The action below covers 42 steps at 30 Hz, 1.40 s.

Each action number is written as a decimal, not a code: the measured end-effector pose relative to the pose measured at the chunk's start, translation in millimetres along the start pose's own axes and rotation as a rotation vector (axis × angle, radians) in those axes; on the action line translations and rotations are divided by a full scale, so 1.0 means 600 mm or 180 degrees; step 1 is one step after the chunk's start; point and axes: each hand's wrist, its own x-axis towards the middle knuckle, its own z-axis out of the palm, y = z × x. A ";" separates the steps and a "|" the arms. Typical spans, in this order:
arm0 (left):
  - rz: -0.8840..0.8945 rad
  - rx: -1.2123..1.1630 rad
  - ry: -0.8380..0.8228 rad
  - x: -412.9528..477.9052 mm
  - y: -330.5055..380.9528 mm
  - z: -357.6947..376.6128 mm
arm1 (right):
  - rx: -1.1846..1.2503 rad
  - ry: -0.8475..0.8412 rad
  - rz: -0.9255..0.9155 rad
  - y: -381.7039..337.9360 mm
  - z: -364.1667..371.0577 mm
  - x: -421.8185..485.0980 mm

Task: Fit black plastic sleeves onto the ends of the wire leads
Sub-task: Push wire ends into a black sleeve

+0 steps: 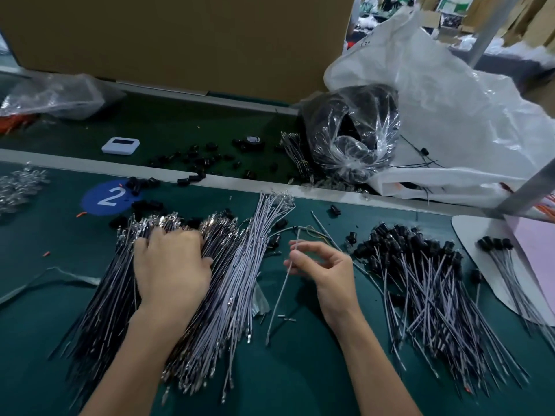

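Green mat [300,370]: right hand [324,265] pinches one lead [282,292].

Dark green bench mat [300,370] bearing a blue disc [103,198] with a white numeral 2. Below the disc: black wire leads [105,295] with silver terminals. Right of the disc: pale lilac-grey wire leads [240,265], a single grey lead [282,289], and sleeved leads [420,280], lilac-grey with black caps. Beyond the disc: loose black sleeves [198,163], a white device [120,145] with a dark screen, brown cardboard [180,34]. Far right of the disc: translucent white bag [450,100], pink sheet [537,250]. Below-left of the disc: orange scrap [46,253].
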 end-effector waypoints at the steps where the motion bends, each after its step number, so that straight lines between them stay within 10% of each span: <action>1: -0.0005 -0.0089 -0.0161 0.003 -0.005 0.000 | 0.0043 -0.0013 -0.0016 -0.002 0.001 -0.001; 21: 0.0019 -0.1090 -0.0531 0.018 -0.018 0.010 | -0.0387 0.0143 0.0061 -0.007 0.007 -0.008; 28: 0.1331 -0.1558 0.0263 -0.007 -0.025 -0.042 | 0.0376 0.0644 0.0472 -0.038 0.010 -0.015; 34: 0.2858 -0.1565 0.0685 -0.080 0.017 -0.063 | -0.0165 -0.0150 0.0793 -0.126 0.028 -0.039; 42: 0.3407 -0.1784 0.0543 -0.127 0.055 -0.009 | -0.0334 -0.0077 0.1090 -0.126 0.034 -0.099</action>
